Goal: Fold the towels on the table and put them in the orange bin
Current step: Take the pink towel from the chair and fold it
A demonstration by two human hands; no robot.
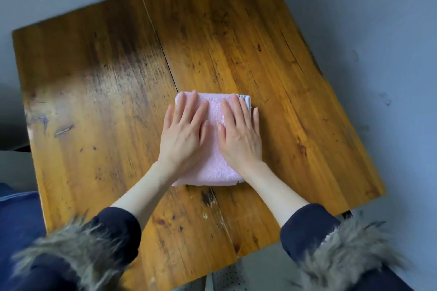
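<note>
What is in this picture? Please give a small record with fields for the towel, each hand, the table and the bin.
towel: pink towel, folded into a rectangle, lying flat
left hand: left hand flat on the towel, fingers straight
right hand: right hand flat on the towel, fingers straight
table: wooden table, worn top
bin: not in view
sleeves: dark sleeves with fur trim
</note>
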